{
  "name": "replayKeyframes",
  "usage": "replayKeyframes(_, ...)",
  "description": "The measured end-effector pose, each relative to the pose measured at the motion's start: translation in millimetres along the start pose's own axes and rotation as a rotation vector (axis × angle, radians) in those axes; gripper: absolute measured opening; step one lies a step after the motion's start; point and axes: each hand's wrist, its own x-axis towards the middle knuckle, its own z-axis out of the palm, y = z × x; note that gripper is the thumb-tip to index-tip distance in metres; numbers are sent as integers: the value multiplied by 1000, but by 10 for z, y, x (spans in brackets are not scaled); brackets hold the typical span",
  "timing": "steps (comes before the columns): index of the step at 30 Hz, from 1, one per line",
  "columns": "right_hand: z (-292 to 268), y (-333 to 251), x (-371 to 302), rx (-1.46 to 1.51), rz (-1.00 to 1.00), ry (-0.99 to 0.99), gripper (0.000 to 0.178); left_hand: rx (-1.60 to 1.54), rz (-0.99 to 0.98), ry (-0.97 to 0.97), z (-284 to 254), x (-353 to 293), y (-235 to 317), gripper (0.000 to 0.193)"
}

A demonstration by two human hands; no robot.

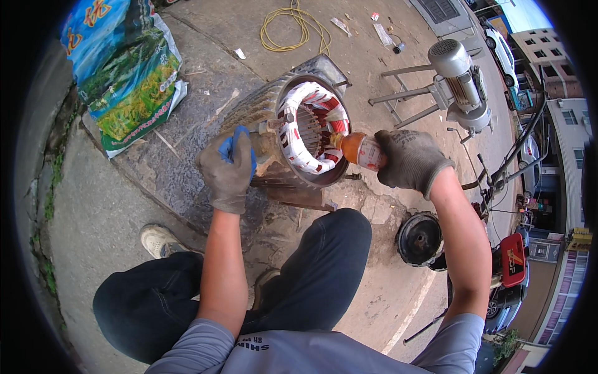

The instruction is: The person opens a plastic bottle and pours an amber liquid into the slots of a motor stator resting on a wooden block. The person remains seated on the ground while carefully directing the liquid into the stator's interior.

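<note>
We have a finned motor housing point(246, 118) on the ground in front of our knees, its round open end showing a ring of windings point(300, 149) bound in white, with red patches. At that opening our gloved right hand point(411, 156) is closed around a bottle point(362, 151) of orange liquid, its neck tipped toward the ring. Well apart from it, our gloved left hand point(225, 165) is curled at the housing's near left side, with something blue point(245, 149) at its fingers; we cannot tell whether it grips that piece. Farther out we see a printed bag point(128, 81) to the left, a coiled yellow hose point(286, 37) beyond, a grey machine point(464, 87) on legs and a black round part point(418, 240) to the right.
</note>
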Motion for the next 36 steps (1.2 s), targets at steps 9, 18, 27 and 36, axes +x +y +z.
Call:
replayKeyframes(9, -40, 1, 63, 16, 64, 36, 42, -8, 4, 26, 6, -4, 25, 35)
replayKeyframes(18, -52, 19, 80, 40, 90, 45, 41, -57, -28, 30, -7, -4, 93, 42)
replayKeyframes(27, -64, 31, 30, 6, 80, 44, 44, -82, -45, 39, -35, 13, 110, 44)
replayKeyframes(36, -77, 101, -188, -19, 61, -2, 47, -26, -55, 63, -51, 25, 118, 37)
